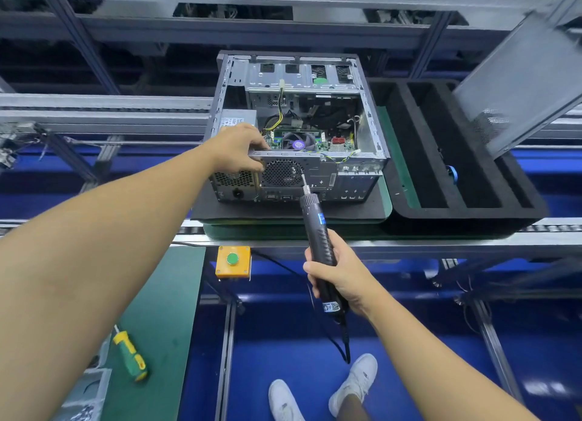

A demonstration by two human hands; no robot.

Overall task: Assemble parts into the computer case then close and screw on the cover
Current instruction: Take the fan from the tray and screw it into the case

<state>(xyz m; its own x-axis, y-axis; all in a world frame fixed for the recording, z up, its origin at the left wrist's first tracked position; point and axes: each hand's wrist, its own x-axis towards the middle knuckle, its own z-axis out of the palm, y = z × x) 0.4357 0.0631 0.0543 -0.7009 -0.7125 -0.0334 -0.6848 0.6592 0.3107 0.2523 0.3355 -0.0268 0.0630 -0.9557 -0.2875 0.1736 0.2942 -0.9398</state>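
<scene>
An open computer case (371, 131) lies on its side on a black mat, its inside showing a motherboard, a CPU fan (297, 141) and cables. My left hand (237, 151) grips the near rear rim of the case, beside the power supply (234, 120). My right hand (338, 275) holds a black electric screwdriver (318, 231). Its bit touches the rear panel just right of the round fan grille (282, 172).
A black foam tray (456, 212) with long slots lies right of the case on the conveyor. A grey metal cover panel (519, 83) leans at the upper right. A yellow box with a green button (233, 261) hangs below the rail. A green-yellow screwdriver (130, 353) lies at lower left.
</scene>
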